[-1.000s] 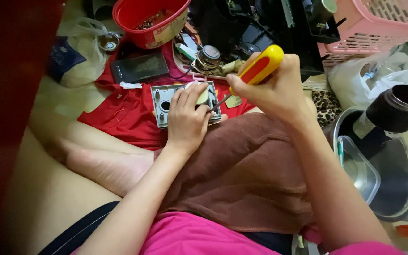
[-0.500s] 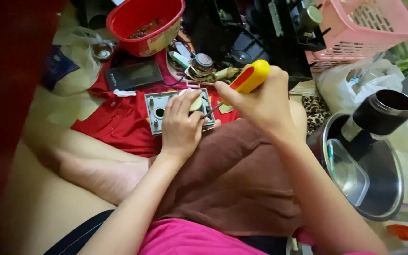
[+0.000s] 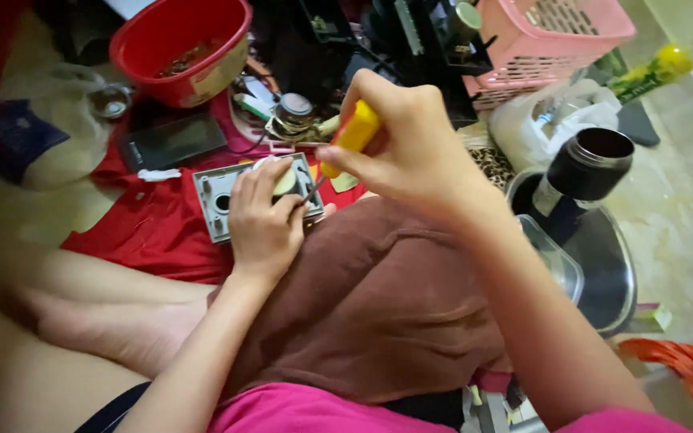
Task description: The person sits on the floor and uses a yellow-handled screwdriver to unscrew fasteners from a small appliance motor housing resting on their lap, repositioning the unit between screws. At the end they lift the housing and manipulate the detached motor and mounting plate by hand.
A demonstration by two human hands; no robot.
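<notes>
My left hand [image 3: 265,218] presses down on a grey rectangular plate [image 3: 216,198] with round holes, its fingers covering a pale round part on it. The plate lies on a red cloth [image 3: 146,232] beside my brown-covered knee [image 3: 378,305]. My right hand [image 3: 411,148] grips a yellow and red screwdriver [image 3: 353,135], whose thin metal shaft slants down to the plate just by my left fingertips. The tip is hidden behind those fingers.
A red bowl [image 3: 194,44] stands at the back left, a dark phone [image 3: 172,140] in front of it. A pink basket [image 3: 555,40], a black cylinder [image 3: 583,172] on a metal tray [image 3: 615,273], a white bag [image 3: 543,120] and dark clutter lie to the right.
My right hand has tipped the screwdriver, so its handle now points more upright. The view has shifted slightly; my left hand stays on the plate.
</notes>
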